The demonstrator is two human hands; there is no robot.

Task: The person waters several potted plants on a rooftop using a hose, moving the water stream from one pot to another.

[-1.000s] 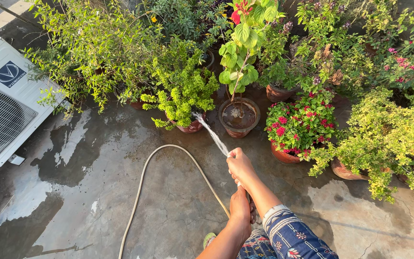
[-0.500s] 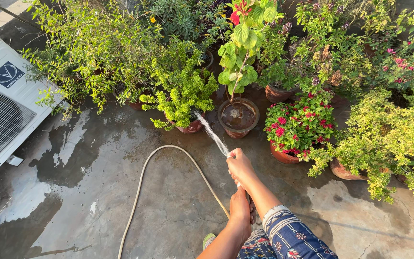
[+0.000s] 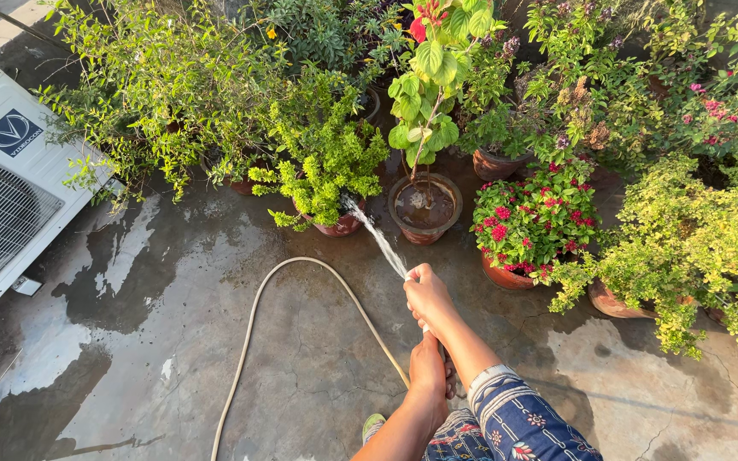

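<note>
Two bare hands grip a pale garden hose [image 3: 254, 329] low in the middle of the view. The left hand [image 3: 430, 369], the nearer one, is closed around the hose just above a blue patterned sleeve [image 3: 518, 420]. The right hand [image 3: 426, 294] is stretched further out and is clenched on the hose end, where the fingers pinch the opening. From there the hose runs back under both hands, then makes a wide loop to the left over the wet concrete floor [image 3: 155, 341] and goes out at the bottom edge.

A thin water jet [image 3: 377, 239] leaves the right hand and goes up and left, reaching the clay pot with the bright green bushy plant [image 3: 326, 162]. Just beside it, to the right, stands a round pot full of water [image 3: 424, 207] with a tall leafy stem. Further right is a pot of red flowers [image 3: 535, 220], then a yellow-green shrub [image 3: 685, 248]. At the far left stands a white air conditioner unit [image 3: 6, 179], well apart from the hands.
</note>
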